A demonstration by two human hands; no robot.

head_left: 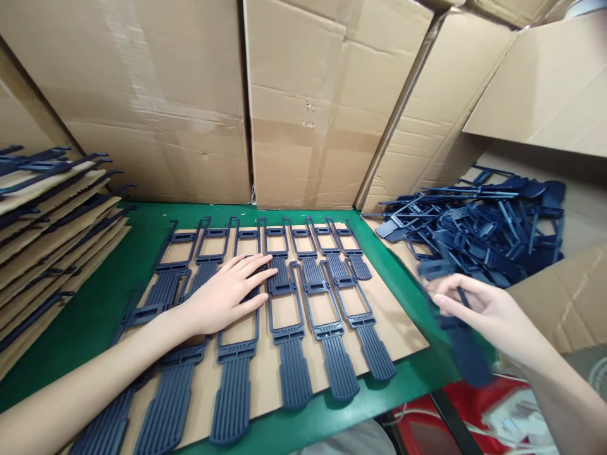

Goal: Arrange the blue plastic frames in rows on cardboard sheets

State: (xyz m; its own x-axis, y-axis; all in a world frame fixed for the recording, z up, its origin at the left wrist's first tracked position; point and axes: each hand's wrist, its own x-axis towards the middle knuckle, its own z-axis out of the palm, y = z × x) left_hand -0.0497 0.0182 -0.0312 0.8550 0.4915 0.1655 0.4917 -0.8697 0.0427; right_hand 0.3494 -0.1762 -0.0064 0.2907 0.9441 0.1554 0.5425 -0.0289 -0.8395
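Note:
My left hand point(227, 292) lies flat, fingers stretched out, over dark blue plastic frames with ribbed paddle ends point(294, 373). Those frames are set in two rows on a cardboard sheet point(401, 319), the near row's paddles reaching past its front edge. Off the sheet's right side, my right hand point(484, 313) is closed on one more plastic frame point(467, 354), its paddle end pointing down. Motion smears this frame, and my fingers hide part of it.
A heap of loose frames point(493, 227) fills an open carton point(559, 309) on the right. At left stands a stack of cardboard sheets point(61, 253) with frames between them. Tall cartons point(327, 114) wall off the back of the green table point(218, 212). Below right is something red point(417, 436) with white cables.

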